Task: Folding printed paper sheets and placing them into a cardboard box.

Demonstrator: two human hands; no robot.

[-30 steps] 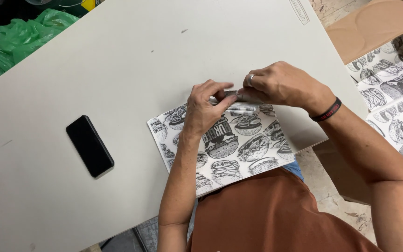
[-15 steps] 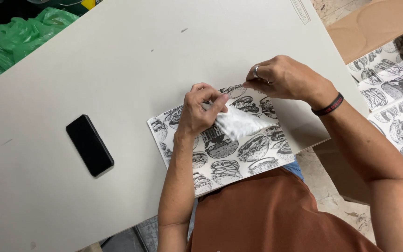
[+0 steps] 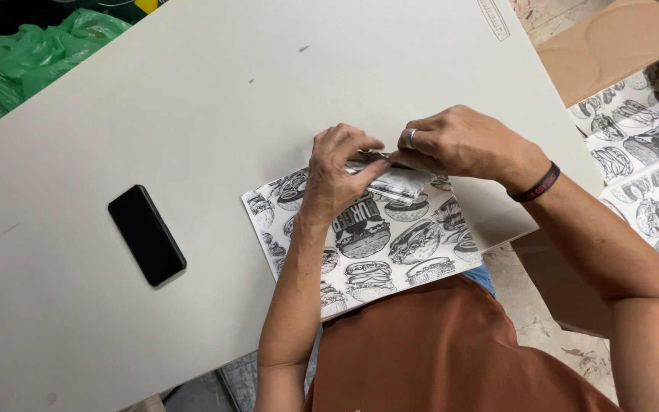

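A sheet of paper printed with black-and-white burger drawings (image 3: 379,244) lies at the near edge of the pale table (image 3: 215,99), its lower corner hanging a little over that edge above the person's rust-brown shirt (image 3: 444,351). Along the sheet's far edge a narrow strip is folded over into a crumpled, whitish band (image 3: 398,183), and both hands meet there.

The left hand (image 3: 337,179) comes up from the near edge with the forearm running almost straight across the paper; the wrist is bent, the knuckles arched high, and the thumb and forefinger are pinched on the folded band at its left end. The right hand (image 3: 459,141) reaches in from the right edge of the table, forearm slanting down toward the near right corner, palm turned down. Its fingers are drawn together and curled, the tips pinching the same band just beside the left hand's fingertips, so the two hands touch or nearly touch. A silver ring (image 3: 410,137) sits on one finger of the right hand, and a dark wristband (image 3: 537,183) circles that wrist.

Well apart from the paper, toward the left side of the table, a black phone (image 3: 146,235) lies flat, screen dark. Off the far left corner, a green plastic bag (image 3: 32,53) shows beside the table. Past the right edge stands an open cardboard box (image 3: 612,46) holding more sheets with the same burger print (image 3: 650,152)
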